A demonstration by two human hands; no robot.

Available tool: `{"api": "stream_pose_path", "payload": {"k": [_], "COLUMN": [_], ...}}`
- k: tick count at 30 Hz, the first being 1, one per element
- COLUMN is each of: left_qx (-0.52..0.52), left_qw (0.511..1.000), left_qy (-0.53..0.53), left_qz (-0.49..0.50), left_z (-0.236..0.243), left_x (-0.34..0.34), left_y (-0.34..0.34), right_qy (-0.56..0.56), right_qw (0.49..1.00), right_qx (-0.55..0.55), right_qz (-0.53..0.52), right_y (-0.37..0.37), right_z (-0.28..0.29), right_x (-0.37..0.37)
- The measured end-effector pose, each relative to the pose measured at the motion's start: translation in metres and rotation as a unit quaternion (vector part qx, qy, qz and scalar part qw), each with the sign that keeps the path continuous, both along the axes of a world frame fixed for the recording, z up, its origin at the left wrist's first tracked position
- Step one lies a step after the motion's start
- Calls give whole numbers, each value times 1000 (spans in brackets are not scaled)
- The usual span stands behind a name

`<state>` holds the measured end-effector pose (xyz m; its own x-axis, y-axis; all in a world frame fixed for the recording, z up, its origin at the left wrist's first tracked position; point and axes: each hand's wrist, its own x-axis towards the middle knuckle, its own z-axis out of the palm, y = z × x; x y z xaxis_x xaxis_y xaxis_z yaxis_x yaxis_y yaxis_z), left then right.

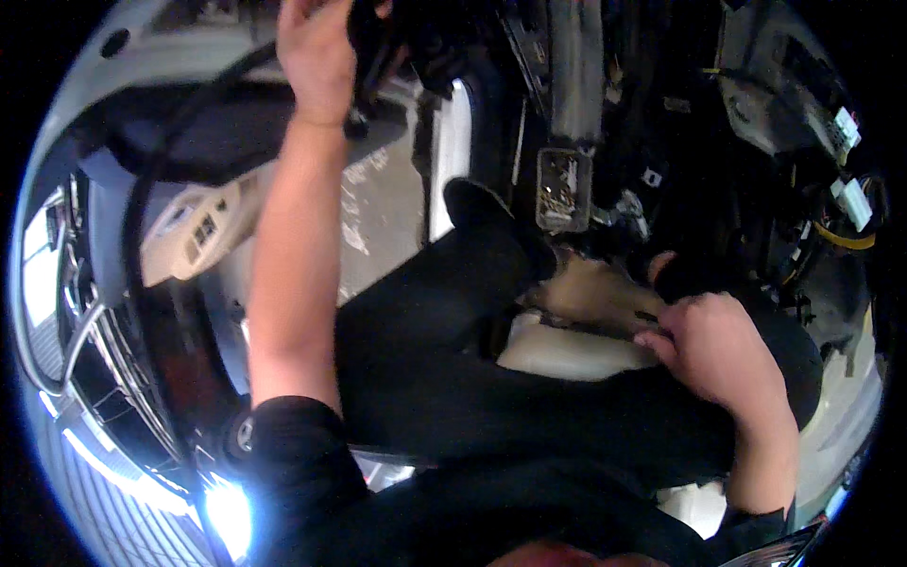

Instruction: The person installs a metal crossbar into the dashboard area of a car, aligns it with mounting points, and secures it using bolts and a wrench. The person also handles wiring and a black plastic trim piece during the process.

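Note:
My left hand (pixel 319 66) is raised at the top edge, its arm stretched forward beside the open door. Its fingers are partly hidden and seem wrapped round a dark part, too dim to name. My right hand (pixel 709 340) is low over my right leg, fingers curled in. At its fingertips, a small dark thin piece (pixel 647 316) shows, too small to make out. Below that hand, between my dark-clothed legs, lies a pale beige padded surface (pixel 573 350).
A car door with a beige switch panel (pixel 203 227) stands open at the left. Ahead, a small tray of metal fasteners (pixel 564 189) sits below a grey metal bar (pixel 576 71). Loose wiring with white connectors (pixel 853 203) hangs at the right. A bright lamp (pixel 227 520) shines lower left.

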<state>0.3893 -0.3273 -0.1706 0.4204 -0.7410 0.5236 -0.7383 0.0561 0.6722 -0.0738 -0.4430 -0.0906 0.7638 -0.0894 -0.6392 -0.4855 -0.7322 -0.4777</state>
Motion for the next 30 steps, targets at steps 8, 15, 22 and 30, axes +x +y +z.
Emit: {"api": "stream_pose_path", "payload": {"k": [8,15,22,30], "left_qx": [18,8,20,34], "left_qw": [960,953,945,932], "left_qy": [-254,-293,-325,-359], "left_qz": [112,76,38,32], "left_z": [27,32,30,32], "left_x": [-53,-57,-50,-51], "left_y": [-2,-6,-2,-2], "right_qy": [-5,33,0,22], "right_qw": [1000,999,999,998], "right_qx": [6,22,11,9], "right_qz": [30,24,50,55], "right_y": [-8,-13,-15,-15], "right_z": [8,14,15,16], "right_x": [3,11,12,15]}}
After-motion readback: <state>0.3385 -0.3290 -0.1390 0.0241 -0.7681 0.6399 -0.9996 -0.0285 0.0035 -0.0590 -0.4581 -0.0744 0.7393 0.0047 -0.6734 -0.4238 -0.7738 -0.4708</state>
